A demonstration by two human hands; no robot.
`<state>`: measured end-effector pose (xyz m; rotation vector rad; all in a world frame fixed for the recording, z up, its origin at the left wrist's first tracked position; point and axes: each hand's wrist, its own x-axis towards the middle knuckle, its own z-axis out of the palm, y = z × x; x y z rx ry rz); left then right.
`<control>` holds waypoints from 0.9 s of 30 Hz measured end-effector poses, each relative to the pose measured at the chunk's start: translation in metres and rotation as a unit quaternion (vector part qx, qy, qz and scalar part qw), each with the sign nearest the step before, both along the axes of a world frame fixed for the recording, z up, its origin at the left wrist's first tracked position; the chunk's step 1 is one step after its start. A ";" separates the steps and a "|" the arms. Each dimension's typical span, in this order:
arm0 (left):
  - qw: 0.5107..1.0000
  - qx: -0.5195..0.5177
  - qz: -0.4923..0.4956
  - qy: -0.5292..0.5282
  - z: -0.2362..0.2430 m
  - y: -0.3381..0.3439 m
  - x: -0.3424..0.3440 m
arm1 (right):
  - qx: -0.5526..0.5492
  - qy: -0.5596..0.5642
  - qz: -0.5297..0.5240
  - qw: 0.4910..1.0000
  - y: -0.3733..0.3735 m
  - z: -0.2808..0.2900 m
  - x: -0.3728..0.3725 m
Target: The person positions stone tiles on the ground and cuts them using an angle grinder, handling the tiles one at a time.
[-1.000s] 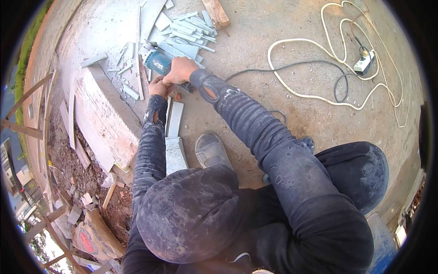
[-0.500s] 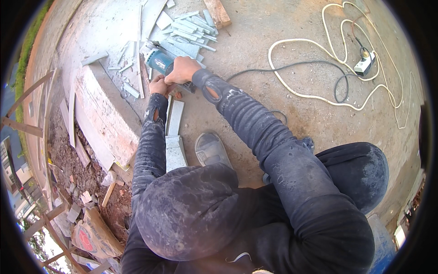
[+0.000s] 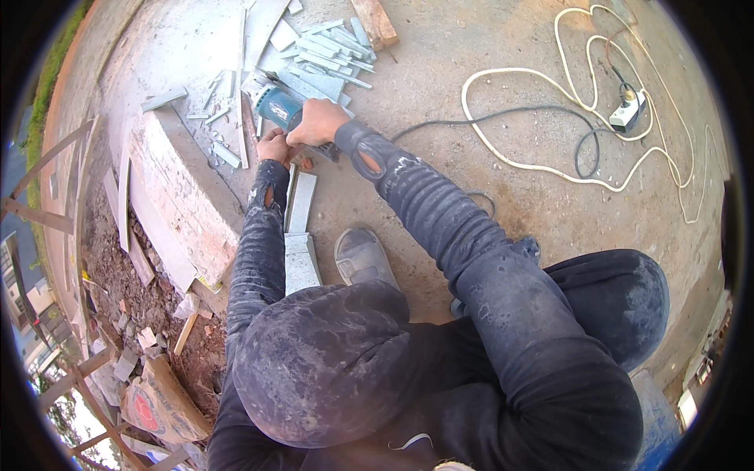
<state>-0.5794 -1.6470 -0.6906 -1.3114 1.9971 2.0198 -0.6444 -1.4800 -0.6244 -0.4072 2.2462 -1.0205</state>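
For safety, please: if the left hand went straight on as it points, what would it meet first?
Probably the teal power tool, just ahead of the left hand, though depth is unclear.

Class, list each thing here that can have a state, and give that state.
Power tool, held, running or not unclear
Right hand, closed on it
Left hand, fingers bent, grip unclear
Pale strips, loosely piled
White cable, loosely looped
Dark cord, slack
Socket block, plug apparently inserted
Paper sack, crumpled
Sleeves, dusty
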 end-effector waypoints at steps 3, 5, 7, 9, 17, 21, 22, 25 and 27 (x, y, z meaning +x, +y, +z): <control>1.000 0.002 0.007 0.002 -0.002 -0.001 -0.001 | 0.003 -0.006 0.005 1.000 0.002 0.001 0.000; 1.000 0.004 0.006 0.003 -0.001 0.002 0.000 | 0.006 -0.008 0.004 1.000 0.003 0.002 0.000; 1.000 0.003 0.000 0.002 0.001 0.003 0.000 | 0.025 -0.031 0.021 0.999 0.003 0.005 -0.001; 1.000 0.003 0.003 -0.001 0.003 0.005 0.000 | 0.035 -0.043 0.028 0.998 0.005 0.007 -0.002; 1.000 -0.001 -0.008 -0.005 0.002 0.002 -0.001 | 0.036 -0.034 0.030 0.998 0.008 0.009 0.002; 1.000 -0.014 -0.008 -0.016 0.000 0.002 -0.002 | 0.007 -0.003 0.015 1.000 0.011 0.004 0.005; 1.000 -0.019 -0.009 -0.019 -0.001 0.001 -0.002 | 0.007 -0.004 0.017 1.000 0.011 0.005 0.005; 1.000 -0.003 0.005 -0.014 -0.002 -0.001 -0.002 | 0.007 -0.010 0.018 1.000 0.013 0.006 0.006; 1.000 0.005 0.008 -0.012 -0.002 -0.001 -0.002 | 0.007 -0.012 0.018 1.000 0.015 0.009 0.007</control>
